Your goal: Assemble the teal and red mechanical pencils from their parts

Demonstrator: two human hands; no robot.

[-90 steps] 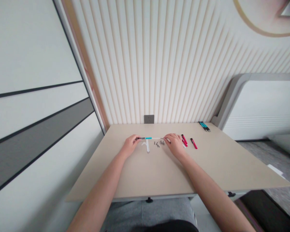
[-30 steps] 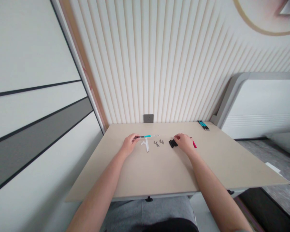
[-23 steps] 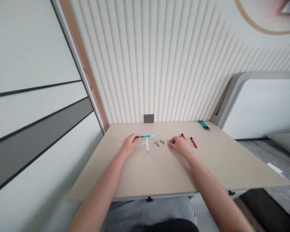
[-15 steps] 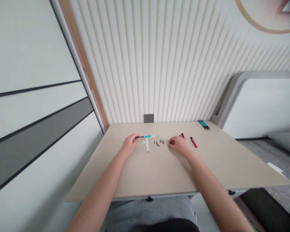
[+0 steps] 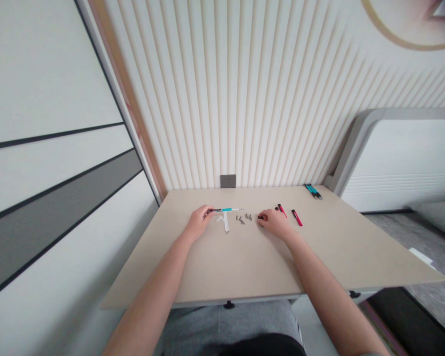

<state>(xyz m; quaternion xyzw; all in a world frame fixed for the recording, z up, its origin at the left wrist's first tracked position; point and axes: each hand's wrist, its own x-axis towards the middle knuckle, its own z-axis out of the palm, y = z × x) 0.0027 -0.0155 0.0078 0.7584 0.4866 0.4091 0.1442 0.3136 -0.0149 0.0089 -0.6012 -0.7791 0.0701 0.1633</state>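
Nearer the back edge of the table (image 5: pixel 237 267) than the front, the left hand (image 5: pixel 199 220) pinches the black end of a teal pen (image 5: pixel 227 209) between thumb and fingers. The pen lies roughly parallel to that edge, its thin white end pointing right, over the far ends of the white sticks (image 5: pixel 226 223). Both forearms cross the front edge and slant inward. Level with the left, the right hand (image 5: pixel 276 222) bends palm down, fingers curled over black pieces (image 5: pixel 260 217); whether it grips one, I cannot tell. Grey bits (image 5: pixel 248 216) lie between the hands. Red pieces (image 5: pixel 297 217) lie just beyond and right of the right hand, and teal pens (image 5: pixel 313 192) by the back right corner.
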